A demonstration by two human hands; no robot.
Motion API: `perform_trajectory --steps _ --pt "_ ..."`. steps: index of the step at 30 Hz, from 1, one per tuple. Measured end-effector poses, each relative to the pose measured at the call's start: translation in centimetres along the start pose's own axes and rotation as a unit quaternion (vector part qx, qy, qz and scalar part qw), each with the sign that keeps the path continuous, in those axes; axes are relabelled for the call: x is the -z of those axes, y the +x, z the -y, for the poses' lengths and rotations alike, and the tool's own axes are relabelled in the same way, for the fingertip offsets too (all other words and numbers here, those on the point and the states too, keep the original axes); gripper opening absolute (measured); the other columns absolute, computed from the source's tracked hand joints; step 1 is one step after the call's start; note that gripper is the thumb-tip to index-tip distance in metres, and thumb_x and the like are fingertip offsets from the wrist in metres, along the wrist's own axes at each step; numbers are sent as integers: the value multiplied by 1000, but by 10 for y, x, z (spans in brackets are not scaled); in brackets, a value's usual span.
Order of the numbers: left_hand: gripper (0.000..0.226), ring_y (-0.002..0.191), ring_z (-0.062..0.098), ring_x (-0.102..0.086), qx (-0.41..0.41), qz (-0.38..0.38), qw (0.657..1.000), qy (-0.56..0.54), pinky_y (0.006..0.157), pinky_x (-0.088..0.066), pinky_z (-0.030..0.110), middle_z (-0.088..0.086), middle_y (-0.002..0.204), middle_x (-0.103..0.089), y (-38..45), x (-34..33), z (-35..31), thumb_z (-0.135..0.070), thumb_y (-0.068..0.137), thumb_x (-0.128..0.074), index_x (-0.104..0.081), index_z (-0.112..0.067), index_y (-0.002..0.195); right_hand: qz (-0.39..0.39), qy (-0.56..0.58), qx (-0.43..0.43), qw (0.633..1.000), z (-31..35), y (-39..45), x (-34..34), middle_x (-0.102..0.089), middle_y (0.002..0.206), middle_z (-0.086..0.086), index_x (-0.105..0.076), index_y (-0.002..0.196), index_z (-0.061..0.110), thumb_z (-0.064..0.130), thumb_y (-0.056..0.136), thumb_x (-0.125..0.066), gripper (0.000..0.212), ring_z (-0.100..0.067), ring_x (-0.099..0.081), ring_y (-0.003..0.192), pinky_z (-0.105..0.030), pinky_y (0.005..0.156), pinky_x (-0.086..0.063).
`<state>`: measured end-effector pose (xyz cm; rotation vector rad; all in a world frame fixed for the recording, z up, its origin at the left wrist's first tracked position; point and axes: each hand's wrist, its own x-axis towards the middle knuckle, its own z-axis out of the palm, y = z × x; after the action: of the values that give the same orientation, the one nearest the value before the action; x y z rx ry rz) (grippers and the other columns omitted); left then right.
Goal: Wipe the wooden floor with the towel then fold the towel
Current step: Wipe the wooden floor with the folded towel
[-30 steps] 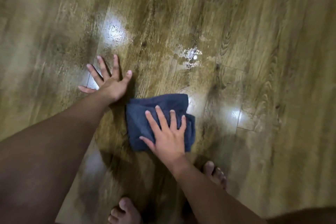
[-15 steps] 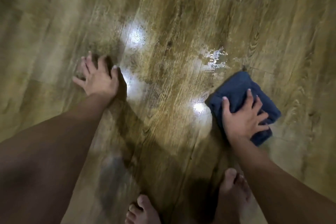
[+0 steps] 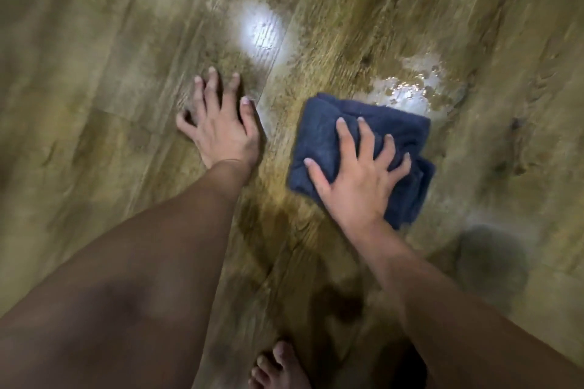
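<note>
A dark blue towel [image 3: 322, 136], folded into a thick pad, lies flat on the wooden floor [image 3: 94, 73] right of centre. My right hand [image 3: 357, 177] presses down on its near half with fingers spread and straight. My left hand [image 3: 218, 126] rests on the bare floor to the left of the towel, fingers spread, holding nothing. A shiny wet patch [image 3: 407, 91] sits on the boards just beyond the towel's far edge.
A bright light reflection [image 3: 259, 31] glares on the floor beyond my left hand. My bare foot [image 3: 278, 366] stands at the bottom edge, below the towel. A dark round shadow [image 3: 493, 259] lies on the boards at the right.
My right hand has slid the towel back leftward from the right side, toward my left hand and just below the wet patch. My left hand stays planted on the floor.
</note>
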<state>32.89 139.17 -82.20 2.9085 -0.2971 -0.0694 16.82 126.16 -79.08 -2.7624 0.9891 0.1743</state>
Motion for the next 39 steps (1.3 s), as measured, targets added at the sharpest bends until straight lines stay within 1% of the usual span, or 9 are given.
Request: perform_trajectory --steps 7,11,18,25,28,30,32,34,39 --pt "48 151 17 -18 -2 3 1000 4 109 -17 56 -7 163 -29 1 -1 2 -41 100 -30 -45 -39 145 -20 -2 32 999 56 112 6 -33 158 -7 -32 154 30 76 90 -34 80 -49 -31 139 -72 108 -14" --pt "47 151 17 -19 -3 -1 1000 5 109 -19 56 -6 162 -30 2 -1 2 -41 99 -32 -46 -38 144 -32 -13 42 999 65 128 7 -35 157 -5 -32 154 31 74 91 -32 76 -46 -32 139 -70 110 -15" --pt "47 150 17 -21 -3 -10 1000 7 108 -21 57 -7 161 -32 2 -4 3 -41 97 -37 -47 -39 142 -31 -4 82 996 46 69 4 -46 151 -3 -43 150 32 66 96 -39 64 -40 -39 138 -63 113 -19" --pt "51 151 20 -19 -6 3 1000 15 108 -21 62 -5 162 -30 1 -2 -1 -40 95 -35 -44 -35 145 -47 -28 104 993 -28 -39 -11 -50 148 -3 -48 146 31 64 96 -47 60 -38 -43 135 -62 112 -23" --pt "52 148 19 -25 -93 3 996 -2 107 -21 58 -5 158 -36 2 1 -8 -34 88 -36 -50 -30 138 -36 -41 101 993 -66 -80 -11 -47 151 -2 -46 146 32 65 95 -48 61 -39 -42 136 -64 113 -22" --pt "46 145 18 -31 -138 -11 990 -40 106 -16 48 -4 155 -41 8 -1 -35 -33 86 -41 -54 -29 130 -13 -44 85 995 -77 -87 -8 -43 154 -2 -45 147 32 69 93 -45 65 -40 -39 138 -65 112 -21" --pt "45 146 16 -31 -74 -16 993 -87 106 -12 41 -7 157 -39 18 -6 -73 -36 90 -42 -54 -29 133 10 -46 50 998 -74 -77 -5 -32 160 -2 -39 150 34 74 90 -42 72 -41 -33 141 -65 111 -18" --pt "50 149 14 -25 3 -6 998 -69 109 -13 48 -8 159 -35 20 -14 -95 -39 92 -37 -51 -28 139 25 -44 36 998 -69 -64 -3 -21 165 -2 -32 153 37 77 87 -39 77 -42 -27 143 -66 110 -16" --pt "48 148 18 -27 -1 -33 999 -15 107 -19 54 -5 157 -39 21 -26 -94 -42 93 -39 -53 -28 136 11 -45 16 999 -60 -39 -5 -22 165 -3 -27 155 37 73 93 -29 72 -47 -26 142 -68 105 -19"
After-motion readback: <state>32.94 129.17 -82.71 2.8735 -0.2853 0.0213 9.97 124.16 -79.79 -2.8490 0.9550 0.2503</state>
